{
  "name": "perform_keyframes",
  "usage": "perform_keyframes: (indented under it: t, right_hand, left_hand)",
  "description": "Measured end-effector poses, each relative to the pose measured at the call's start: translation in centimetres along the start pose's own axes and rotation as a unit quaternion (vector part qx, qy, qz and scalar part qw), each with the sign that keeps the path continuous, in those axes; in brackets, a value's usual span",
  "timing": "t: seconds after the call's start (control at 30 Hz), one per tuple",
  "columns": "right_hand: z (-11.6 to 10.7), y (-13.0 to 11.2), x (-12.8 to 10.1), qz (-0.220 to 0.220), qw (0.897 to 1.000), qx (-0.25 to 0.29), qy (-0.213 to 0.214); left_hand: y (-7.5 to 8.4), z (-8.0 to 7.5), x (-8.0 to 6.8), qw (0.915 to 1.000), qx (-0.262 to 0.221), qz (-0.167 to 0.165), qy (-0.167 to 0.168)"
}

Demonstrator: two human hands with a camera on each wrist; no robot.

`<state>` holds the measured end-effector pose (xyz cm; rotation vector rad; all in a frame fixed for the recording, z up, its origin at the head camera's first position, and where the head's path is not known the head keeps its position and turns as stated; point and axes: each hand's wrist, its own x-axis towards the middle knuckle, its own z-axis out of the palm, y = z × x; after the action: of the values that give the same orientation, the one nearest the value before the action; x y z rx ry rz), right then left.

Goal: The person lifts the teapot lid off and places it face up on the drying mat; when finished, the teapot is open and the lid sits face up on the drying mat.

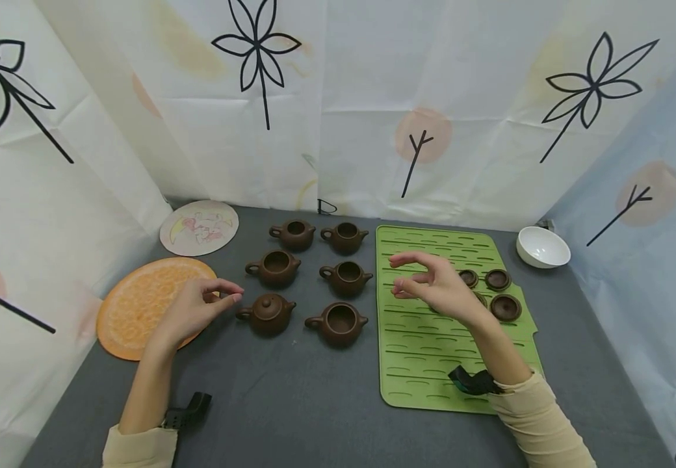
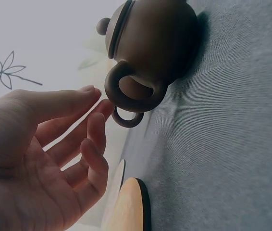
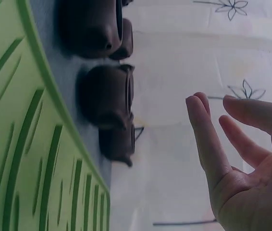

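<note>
A brown clay teapot with its lid on [image 1: 269, 315] stands at the front left of several small teapots. Beside its handle hovers my left hand [image 1: 192, 309], fingers loosely bent and holding nothing. The left wrist view shows those fingertips close to the handle of the lidded teapot [image 2: 162, 41]; whether they touch cannot be told. Lidless teapots, such as the front right one [image 1: 340, 333], have their tops uncovered. My right hand [image 1: 440, 287] hangs over the green mat [image 1: 426, 364], thumb and fingers apart, nothing between them. Several round brown lids [image 1: 506, 307] lie on that mat, some partly hidden by the hand.
An orange round mat [image 1: 133, 305] lies at the left, partly under the left forearm. Behind it is a pale round mat with a printed drawing [image 1: 199, 227]. A white bowl [image 1: 543, 247] stands at the back right. Patterned curtains [image 1: 361, 84] border the grey table [image 1: 291, 403].
</note>
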<state>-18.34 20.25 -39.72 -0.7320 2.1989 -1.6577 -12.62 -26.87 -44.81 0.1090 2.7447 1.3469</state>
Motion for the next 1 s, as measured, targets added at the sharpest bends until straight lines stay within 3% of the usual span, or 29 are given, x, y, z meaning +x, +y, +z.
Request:
perform_keyframes:
  t: [0.27,0.47,1.0]
  right_hand:
    - [4.5,-0.8,3.1,-0.019,0.998,0.052,-0.033]
    - [7.9,-0.7,5.4,-0.028,0.994,0.086,-0.066]
    - [17.2,-0.2,9.6,0.011,0.981,0.148,-0.127]
  left_hand:
    - [-0.3,1.0,-1.0,0.9997,-0.015,0.018,0.011]
    - [-0.6,1.4,-1.5,0.9998,-0.013,0.012,0.013]
    - [-0.8,1.9,-1.7,0.9996,-0.021,0.007,0.018]
